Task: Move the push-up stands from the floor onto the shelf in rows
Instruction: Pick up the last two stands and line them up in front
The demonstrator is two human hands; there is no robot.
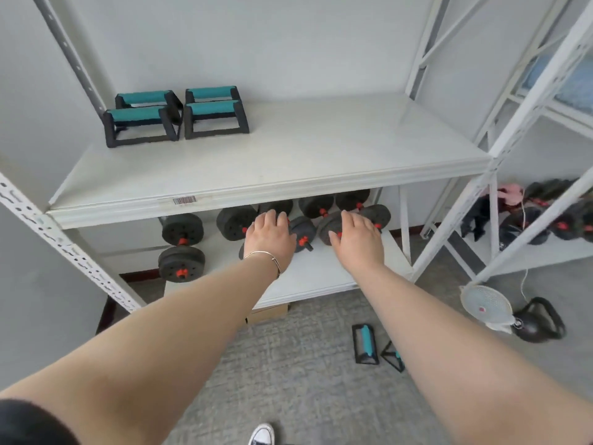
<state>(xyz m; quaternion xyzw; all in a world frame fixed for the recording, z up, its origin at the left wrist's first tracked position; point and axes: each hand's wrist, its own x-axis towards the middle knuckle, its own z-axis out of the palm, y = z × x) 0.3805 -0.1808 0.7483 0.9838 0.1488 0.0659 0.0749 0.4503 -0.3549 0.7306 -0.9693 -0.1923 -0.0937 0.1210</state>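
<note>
Several black push-up stands with teal grips stand in two rows at the back left of the white shelf. On the grey floor lie two more: one push-up stand on its side and another push-up stand partly hidden behind my right forearm. My left hand and my right hand reach forward, palms down, below the shelf's front edge. Both hold nothing, with fingers slightly apart.
Black dumbbells with red collars fill the lower shelf. A second white rack stands at the right with more weights. A kettlebell and a small fan sit on the floor at the right. A white shoe shows at the bottom.
</note>
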